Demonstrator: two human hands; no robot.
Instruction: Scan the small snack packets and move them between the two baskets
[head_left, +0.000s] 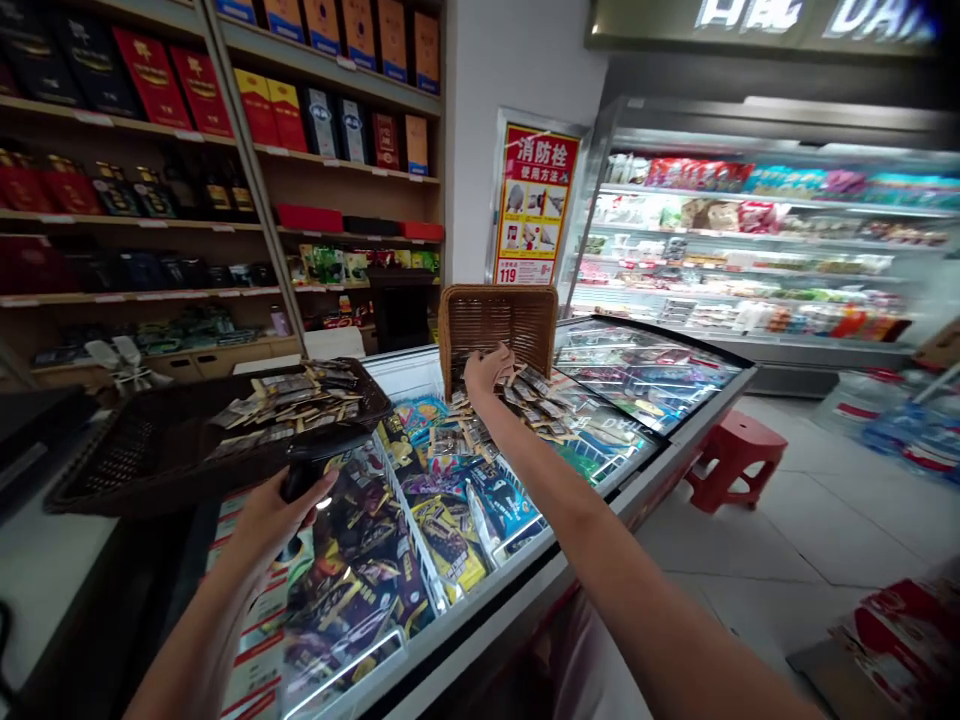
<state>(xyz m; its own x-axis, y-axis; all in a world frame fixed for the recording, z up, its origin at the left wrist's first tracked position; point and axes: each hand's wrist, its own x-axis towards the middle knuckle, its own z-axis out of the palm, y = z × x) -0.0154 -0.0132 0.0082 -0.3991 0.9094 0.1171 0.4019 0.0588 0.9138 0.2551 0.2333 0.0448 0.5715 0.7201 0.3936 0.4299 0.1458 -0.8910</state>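
Small packets [536, 400], too many for exact count, lie just beside the right grip [489, 370]; whether it holds one, I cannot tell. The left grip [274, 515] is wrapped around one black handheld device [322, 443]. One tan basket [517, 320] stands behind these packets; one dark basket [120, 480] carries more.

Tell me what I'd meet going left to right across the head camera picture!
Dark basket → brown basket → red stool → big bottles.
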